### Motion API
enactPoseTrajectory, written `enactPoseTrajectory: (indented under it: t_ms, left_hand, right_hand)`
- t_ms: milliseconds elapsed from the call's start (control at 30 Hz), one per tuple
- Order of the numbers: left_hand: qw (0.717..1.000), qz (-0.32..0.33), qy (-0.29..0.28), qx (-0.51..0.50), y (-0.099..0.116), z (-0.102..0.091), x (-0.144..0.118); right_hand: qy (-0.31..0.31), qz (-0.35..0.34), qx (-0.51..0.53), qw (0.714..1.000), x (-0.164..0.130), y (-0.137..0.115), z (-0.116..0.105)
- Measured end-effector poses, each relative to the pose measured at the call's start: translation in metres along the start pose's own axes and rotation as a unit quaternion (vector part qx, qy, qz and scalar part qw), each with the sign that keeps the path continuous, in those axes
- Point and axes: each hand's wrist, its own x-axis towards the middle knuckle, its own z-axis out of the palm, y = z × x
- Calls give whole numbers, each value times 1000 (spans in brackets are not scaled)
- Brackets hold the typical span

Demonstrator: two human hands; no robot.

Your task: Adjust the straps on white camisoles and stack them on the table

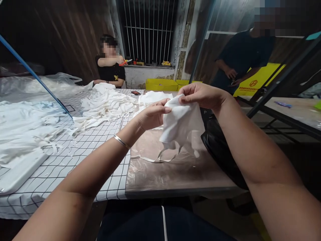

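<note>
A piece of white cloth point(180, 117) hangs between my two hands above the front of the table. My left hand point(155, 113) pinches its upper left edge, thumb on top. With thumb and fingers closed, my right hand point(195, 93) grips the top edge a little higher and to the right. Thin white strips point(160, 160) dangle from the cloth or lie just under it; I cannot tell which. Behind my hands lies a flat white stack of cloth point(152, 97).
A heap of white cloth pieces point(107, 100) and a bluish-white pile point(22, 124) cover the checked tablecloth point(112, 177). A person point(110, 63) sits at the far side holding a red-handled tool point(124, 62). Another person point(243, 60) stands right. Yellow bins point(160, 84) stand behind.
</note>
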Motion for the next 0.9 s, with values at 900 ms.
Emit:
enactPoseTrajectory:
  t_ms: [900]
  left_hand:
    - [946,-203,-93,237,4,-14,-30]
  right_hand:
    - [19,68,-256,964,-29,-23,-36]
